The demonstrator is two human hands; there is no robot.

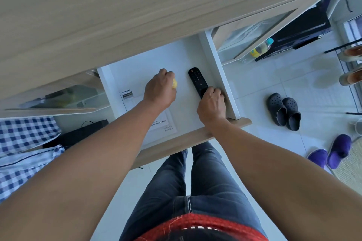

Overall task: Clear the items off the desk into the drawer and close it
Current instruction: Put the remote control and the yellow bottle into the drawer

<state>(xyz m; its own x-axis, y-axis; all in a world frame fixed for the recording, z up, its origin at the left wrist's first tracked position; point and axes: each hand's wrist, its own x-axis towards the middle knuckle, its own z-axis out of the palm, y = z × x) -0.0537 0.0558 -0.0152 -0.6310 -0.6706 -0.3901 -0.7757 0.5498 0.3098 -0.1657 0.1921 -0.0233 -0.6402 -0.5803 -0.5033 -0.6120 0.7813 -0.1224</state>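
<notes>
The white drawer stands pulled out under the wooden desk top. My left hand is inside it, shut on a small yellow object that mostly hides under my fingers. My right hand grips the near end of a black remote control, which lies flat on the drawer floor near the right wall. White papers, one printed "PHILIPS", lie on the drawer floor under my left forearm. The drawer's wooden front is nearest to my legs.
Grey clogs and purple slippers sit on the tiled floor at right. A bottle with a yellow label lies behind the glass cabinet door. Blue checked cloth and a black bag are at left.
</notes>
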